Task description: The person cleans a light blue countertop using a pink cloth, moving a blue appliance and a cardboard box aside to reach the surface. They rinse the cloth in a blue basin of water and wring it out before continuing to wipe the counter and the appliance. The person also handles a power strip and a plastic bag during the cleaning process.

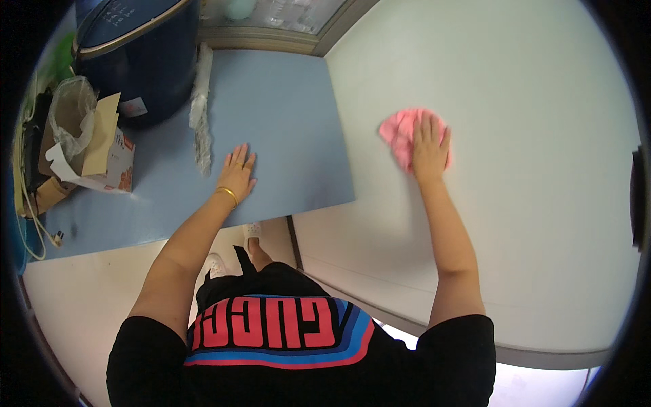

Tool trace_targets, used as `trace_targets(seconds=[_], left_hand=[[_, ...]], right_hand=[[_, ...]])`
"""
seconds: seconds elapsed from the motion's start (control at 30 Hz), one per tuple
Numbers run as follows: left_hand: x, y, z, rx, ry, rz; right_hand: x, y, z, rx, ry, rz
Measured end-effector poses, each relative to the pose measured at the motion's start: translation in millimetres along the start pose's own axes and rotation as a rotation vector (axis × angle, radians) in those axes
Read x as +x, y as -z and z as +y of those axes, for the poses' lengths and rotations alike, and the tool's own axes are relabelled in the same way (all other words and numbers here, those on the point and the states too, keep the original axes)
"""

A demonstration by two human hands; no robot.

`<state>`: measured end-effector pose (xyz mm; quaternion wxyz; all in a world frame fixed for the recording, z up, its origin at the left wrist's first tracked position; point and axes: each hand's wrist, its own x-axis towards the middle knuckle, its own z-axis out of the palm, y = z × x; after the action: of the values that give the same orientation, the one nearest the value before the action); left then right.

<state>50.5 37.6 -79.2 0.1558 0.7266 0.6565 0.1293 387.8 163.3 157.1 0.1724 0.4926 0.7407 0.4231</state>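
My right hand [428,155] presses a crumpled pink cloth [402,133] flat against a smooth white panel [524,203]. The fingers lie over the cloth, and part of it sticks out to the left of them. On the blue tabletop [285,137] rests my left hand [238,172], palm down, fingers slightly spread, with nothing held. A gold-coloured bangle [230,197] circles the left wrist. Just beyond that hand lies a long twisted strip of clear plastic wrap [202,114].
A large dark blue bin [142,66] stands at the table's back left. Before it is an opened cardboard box [119,163] with a clear plastic bag [74,117]. A cable with a plug [57,238] lies at the left edge. A framed glass pane [285,15] borders the back; a dark handle [637,198] juts out right.
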Motion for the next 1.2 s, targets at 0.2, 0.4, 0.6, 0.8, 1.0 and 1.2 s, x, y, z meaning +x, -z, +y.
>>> trace_targets(seconds=[0.2,0.4,0.6,0.8,1.0,1.2], left_hand=[[-35,-20,5,-0.052,-0.066,0.021],[-52,3,1,-0.035,0.028,-0.050],[6,-8,12,-0.057,0.037,-0.013],[57,-24,14,0.014,0.117,0.066],[62,-19,16,0.073,0.153,-0.046],[61,-21,11,0.035,0.140,-0.066]], right_hand=[[1,-98,-72,0.080,0.141,-0.101],[-111,-168,-172,0.294,0.206,0.036],[-38,-121,-145,0.252,0.426,-0.346],[74,-156,-178,0.105,0.405,-0.180],[219,-204,-214,-0.013,0.322,0.055],[306,-172,-218,0.102,0.251,0.181]])
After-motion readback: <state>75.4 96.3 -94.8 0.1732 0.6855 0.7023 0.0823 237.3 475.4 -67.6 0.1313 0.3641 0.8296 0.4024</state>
